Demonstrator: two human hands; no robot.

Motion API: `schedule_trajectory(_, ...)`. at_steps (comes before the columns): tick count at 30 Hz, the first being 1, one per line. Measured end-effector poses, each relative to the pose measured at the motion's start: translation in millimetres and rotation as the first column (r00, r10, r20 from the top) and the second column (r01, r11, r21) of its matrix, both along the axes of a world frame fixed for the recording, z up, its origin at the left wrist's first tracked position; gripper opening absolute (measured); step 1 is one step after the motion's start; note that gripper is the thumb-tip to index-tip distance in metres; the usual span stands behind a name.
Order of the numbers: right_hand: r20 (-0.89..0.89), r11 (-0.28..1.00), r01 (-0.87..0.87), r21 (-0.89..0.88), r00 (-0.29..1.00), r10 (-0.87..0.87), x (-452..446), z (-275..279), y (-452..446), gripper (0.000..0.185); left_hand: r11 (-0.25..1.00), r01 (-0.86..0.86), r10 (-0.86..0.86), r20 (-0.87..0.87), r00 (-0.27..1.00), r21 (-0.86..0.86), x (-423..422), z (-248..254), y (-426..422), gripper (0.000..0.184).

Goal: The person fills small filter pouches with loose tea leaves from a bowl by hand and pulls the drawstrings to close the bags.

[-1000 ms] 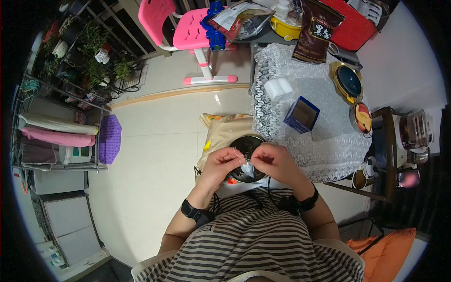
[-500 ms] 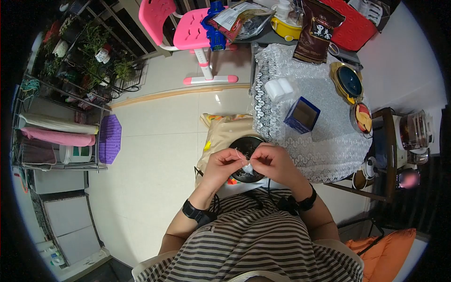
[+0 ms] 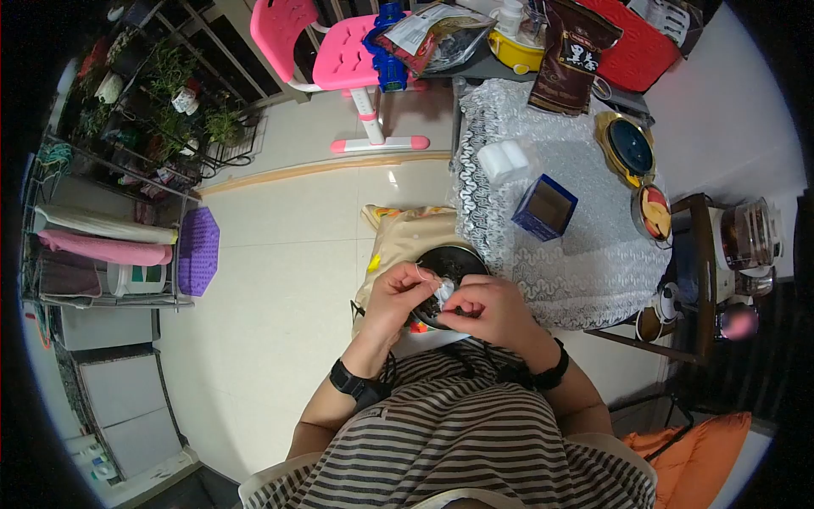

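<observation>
A small white pouch with a thin drawstring (image 3: 444,293), like a tea bag, is pinched at its top by the fingertips of my left hand (image 3: 398,297). A loop of its string stands up above that hand. Beside the pouch, my right hand (image 3: 490,310) has its thumb and fingers pressed together; whatever they hold is too small to make out. Both hands are over a dark round bowl (image 3: 441,254) in my lap, with dark loose bits inside that resemble tea leaves. My hands hide much of the bowl.
To the right, a lace-covered table (image 3: 585,280) bears an open blue box (image 3: 545,209), a pack of white pouches (image 3: 506,160), a brown bag (image 3: 577,59) and a bowl of cut fruit (image 3: 654,214). A beige printed cloth (image 3: 398,233) lies under the bowl. Ahead stands a pink chair (image 3: 343,64).
My right hand has moved off the pouch's top, down and slightly right. My left hand keeps the pouch, which now shows more between the hands.
</observation>
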State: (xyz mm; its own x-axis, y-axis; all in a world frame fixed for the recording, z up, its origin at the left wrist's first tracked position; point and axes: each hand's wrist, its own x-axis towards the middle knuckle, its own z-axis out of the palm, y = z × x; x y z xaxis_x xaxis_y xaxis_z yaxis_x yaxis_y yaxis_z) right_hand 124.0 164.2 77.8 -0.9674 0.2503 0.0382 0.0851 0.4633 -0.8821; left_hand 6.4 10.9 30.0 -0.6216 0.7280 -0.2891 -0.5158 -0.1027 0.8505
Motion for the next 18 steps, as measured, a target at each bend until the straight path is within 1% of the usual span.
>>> schedule_trajectory(1,-0.035,0.997,-0.026,-0.079,0.999,0.023,0.0,1.3,0.7,0.012,0.999,-0.028,0.029,-0.014,0.999,0.025,0.4,-0.1,0.0,0.01)
schedule_trajectory(2,-0.035,0.997,-0.026,-0.078,0.999,0.024,-1.7,0.4,1.9,0.012,0.999,-0.029,0.03,-0.014,0.999,0.025,0.4,1.3,0.1,0.01)
schedule_trajectory(4,-0.084,0.941,0.124,-0.314,0.984,-0.158,-7.1,-4.1,6.0,0.012,0.998,-0.029,0.037,-0.126,0.991,0.06,0.8,7.8,0.5,0.011)
schedule_trajectory(5,-0.084,0.941,0.125,-0.313,0.984,-0.159,-8.7,-7.1,7.7,0.012,0.998,-0.028,0.035,-0.125,0.991,0.06,2.2,10.6,1.0,0.011)
schedule_trajectory(7,0.068,0.886,0.135,-0.443,0.991,-0.117,-10.8,-12.1,11.1,0.014,0.997,-0.054,0.067,-0.235,0.97,0.061,6.4,15.1,2.8,0.013)
schedule_trajectory(8,0.066,0.887,0.134,-0.443,0.991,-0.117,-11.3,-11.9,11.7,0.014,0.997,-0.053,0.067,-0.236,0.969,0.062,7.9,16.3,3.2,0.013)
schedule_trajectory(10,0.09,0.862,0.063,-0.504,0.996,-0.02,-13.6,-12.0,11.8,0.015,0.997,-0.071,0.077,-0.395,0.915,0.031,9.2,17.8,1.9,0.012)
schedule_trajectory(11,0.09,0.861,0.06,-0.505,0.996,-0.017,-14.5,-12.6,11.7,0.015,0.997,-0.074,0.08,-0.395,0.915,0.029,9.0,16.8,0.9,0.012)
schedule_trajectory(13,0.103,0.855,0.058,-0.515,0.995,-0.005,-15.3,-14.3,12.2,0.015,0.995,-0.093,0.062,-0.578,0.814,-0.024,8.8,14.5,0.2,0.011)
schedule_trajectory(14,0.105,0.855,0.059,-0.516,0.994,-0.006,-15.6,-15.2,12.9,0.015,0.995,-0.093,0.061,-0.577,0.815,-0.026,9.5,15.4,0.0,0.011)
schedule_trajectory(16,0.15,0.871,0.046,-0.49,0.988,0.033,-15.9,-17.0,15.2,0.018,0.989,-0.144,0.071,-0.702,0.708,-0.045,11.2,23.4,1.3,0.011)
schedule_trajectory(17,0.151,0.871,0.049,-0.489,0.988,0.03,-15.7,-20.1,16.4,0.018,0.989,-0.141,0.07,-0.701,0.709,-0.044,11.4,25.6,1.9,0.011)
schedule_trajectory(18,0.142,0.853,0.032,-0.521,0.989,0.05,-16.0,-23.9,17.3,0.018,0.989,-0.137,0.058,-0.732,0.678,-0.049,11.4,27.4,2.1,0.011)
